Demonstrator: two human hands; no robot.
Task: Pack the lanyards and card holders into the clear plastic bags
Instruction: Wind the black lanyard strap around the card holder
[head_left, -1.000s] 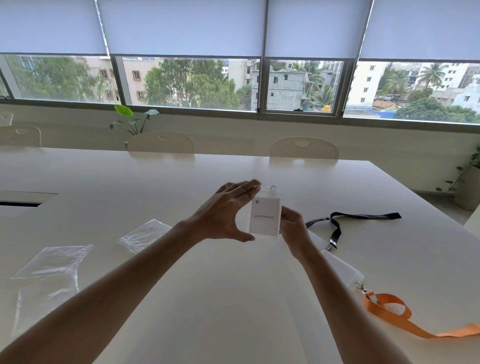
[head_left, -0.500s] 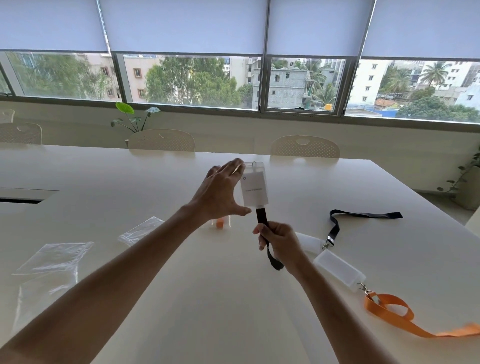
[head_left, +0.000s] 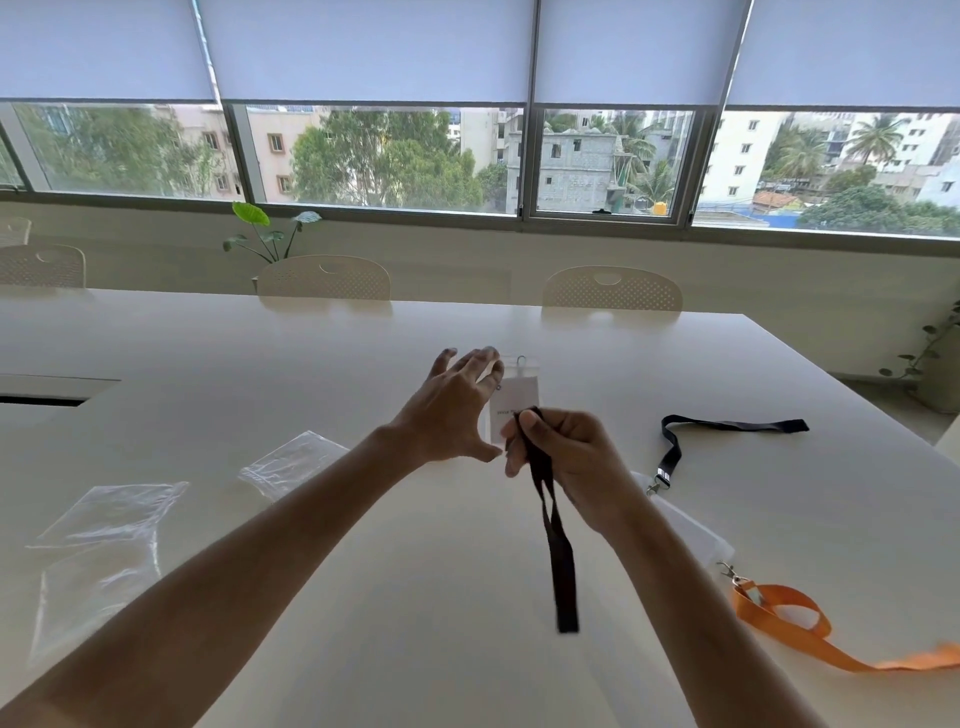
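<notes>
Lanyard in hand: black lanyard (head_left: 550, 514) is hanging doubled from the right hand (head_left: 566, 457), above the middle of the white table (head_left: 415, 623).
Right fingers: they are closing together on the strap's upper end, pinching it.
Left hand: left hand (head_left: 457, 410) is holding the card holder (head_left: 511, 395) upright, thumb at its near left edge, fingers spread apart along its far left side.
Long axis: the strap is running near-to-far and downward, its loose folded end pointing toward the near edge; the holder's long axis is standing vertical, clip slot up.
Step in hand, as I judge it: gathering the strap against the holder into 1 compact bundle.
Doing it well: folding the strap in even lengths, keeping the holder flat behind it, so the bundle will be slipping into a bag mouth without snagging.
Bags: 3 clear plastic bags (head_left: 104, 525) are lying flat at the left, well apart from the hands.
Waiting items: another black lanyard (head_left: 727, 427) and an orange lanyard (head_left: 800, 623) are lying at the right.
</notes>
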